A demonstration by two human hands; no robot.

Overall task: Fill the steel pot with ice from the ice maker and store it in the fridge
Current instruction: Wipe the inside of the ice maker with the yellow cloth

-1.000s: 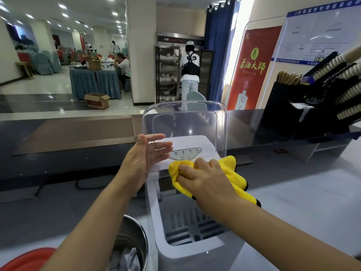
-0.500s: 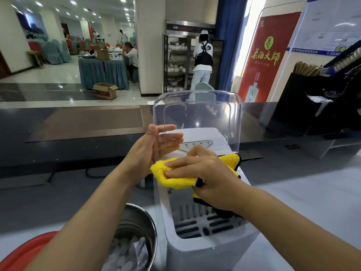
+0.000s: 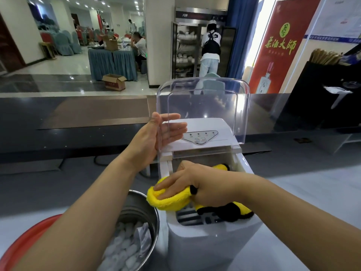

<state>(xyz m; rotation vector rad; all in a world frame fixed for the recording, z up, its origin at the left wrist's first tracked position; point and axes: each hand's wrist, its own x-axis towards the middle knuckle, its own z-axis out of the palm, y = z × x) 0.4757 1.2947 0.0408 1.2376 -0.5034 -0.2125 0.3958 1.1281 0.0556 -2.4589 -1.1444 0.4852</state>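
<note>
My left hand (image 3: 156, 137) is flat and open, palm against the left edge of the clear lid (image 3: 203, 106), propping it upright over the ice maker (image 3: 205, 241). My right hand (image 3: 199, 187) is curled around a yellow cloth (image 3: 170, 200), pressing it on the left rim of the open ice bin; the cloth's black-edged tail trails right across the slotted bin floor. The steel pot (image 3: 136, 208) sits down-left of that hand, just beside the machine's left wall and inside a red basin (image 3: 29, 237). Ice is already in it, with what looks like a plastic scoop or bag sticking up, though my left forearm covers part of the mouth so I can't call the fill level. Key geometry: the pot is below and left of both hands, mouth up and axis vertical, tucked under my left forearm. The left hand is on its side but tied up with the lid; the right is about as near but busy with the cloth. No fridge I can identify for sure in view. My read is that filling is mostly done and I'm on wipe-down, so next the cloth comes out, the lid drops, then a two-handed pickup by the rim. Risk: a cold, wet rim slipping, or clipping the machine on the lift.
</note>
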